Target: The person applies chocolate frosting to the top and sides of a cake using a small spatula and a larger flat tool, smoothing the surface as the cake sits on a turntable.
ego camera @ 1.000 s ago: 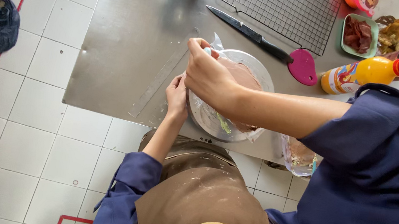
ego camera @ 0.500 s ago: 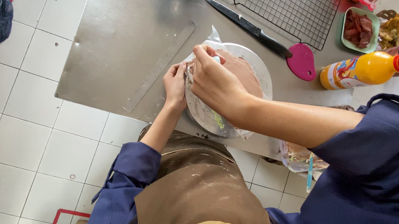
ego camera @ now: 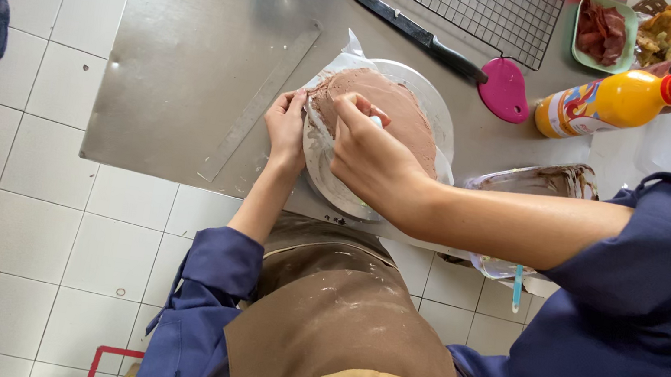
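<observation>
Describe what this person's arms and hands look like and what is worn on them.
Both hands, the left hand and the right hand, are bare, without gloves. The dark blue sleeves are pushed up past the elbows, leaving the forearms uncovered. No rings, watch or bracelets show.

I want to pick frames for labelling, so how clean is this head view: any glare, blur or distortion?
Head view: even daylight, soft sheen on the steel table, no harsh glare; the left hand, right hand and chocolate-covered cake look sharp; wide-angle bend shows in the floor tiles.
</observation>
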